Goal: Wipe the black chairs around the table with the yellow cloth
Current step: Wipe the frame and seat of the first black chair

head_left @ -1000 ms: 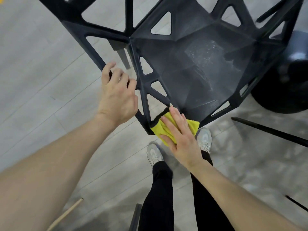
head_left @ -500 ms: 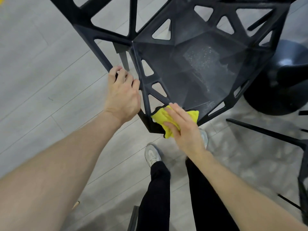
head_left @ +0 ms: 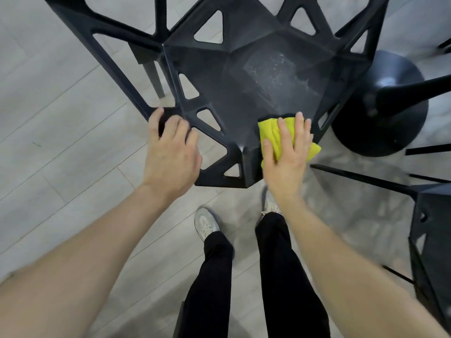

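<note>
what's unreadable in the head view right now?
- Chair: back and far legs cut off by the top edge.
- Yellow cloth: mostly hidden under the flat right hand.
- Left hand: fingertips wrap behind the chair's side frame.
- Second chair: cut off by the right edge, blurred.
- Tabletop: out of view; only its round base shows.

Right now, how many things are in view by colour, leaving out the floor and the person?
Black: 3, the chair being wiped, a second chair at the right edge, and the round table base.
Yellow: 1, the cloth under the right hand.
Total: 4.
</note>
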`<state>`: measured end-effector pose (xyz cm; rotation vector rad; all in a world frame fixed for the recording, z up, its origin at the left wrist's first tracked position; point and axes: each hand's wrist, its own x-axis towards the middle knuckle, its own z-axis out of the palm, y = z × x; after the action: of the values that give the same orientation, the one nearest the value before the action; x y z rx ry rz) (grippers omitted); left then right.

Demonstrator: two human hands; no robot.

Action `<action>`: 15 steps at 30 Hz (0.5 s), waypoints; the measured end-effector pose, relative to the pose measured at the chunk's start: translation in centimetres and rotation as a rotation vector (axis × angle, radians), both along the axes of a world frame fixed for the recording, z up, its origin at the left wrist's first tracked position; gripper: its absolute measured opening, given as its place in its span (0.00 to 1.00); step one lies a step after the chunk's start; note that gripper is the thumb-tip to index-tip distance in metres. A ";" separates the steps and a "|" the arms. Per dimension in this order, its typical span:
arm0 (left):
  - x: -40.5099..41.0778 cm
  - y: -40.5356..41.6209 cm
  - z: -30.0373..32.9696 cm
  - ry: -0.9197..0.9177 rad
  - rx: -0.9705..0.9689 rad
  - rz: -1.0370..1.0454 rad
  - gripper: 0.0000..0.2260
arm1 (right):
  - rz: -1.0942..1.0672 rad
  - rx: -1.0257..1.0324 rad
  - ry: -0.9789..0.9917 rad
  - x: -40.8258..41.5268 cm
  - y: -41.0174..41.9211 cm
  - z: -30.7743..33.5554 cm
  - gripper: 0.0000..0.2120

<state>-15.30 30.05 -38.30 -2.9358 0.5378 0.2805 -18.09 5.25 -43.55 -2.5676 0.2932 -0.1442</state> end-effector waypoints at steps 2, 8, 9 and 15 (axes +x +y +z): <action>-1.8 -0.4 -0.6 0.029 -0.035 -0.043 0.12 | 0.133 0.065 0.026 -2.8 5.7 0.9 0.24; -2.3 -0.6 -0.4 0.085 0.079 -0.095 0.16 | 0.602 -0.071 -0.014 -1.0 -2.1 -0.4 0.25; -2.3 -0.8 -0.3 0.112 0.106 -0.094 0.18 | 0.456 -0.104 -0.012 1.0 -4.4 -0.8 0.25; -2.4 -1.2 -0.3 0.147 0.135 -0.101 0.26 | 0.215 0.033 0.015 -1.7 4.6 0.1 0.25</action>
<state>-17.69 28.85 -38.61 -2.7619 0.6576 0.5025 -19.74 9.80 -43.42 -2.5487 0.0229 -0.0404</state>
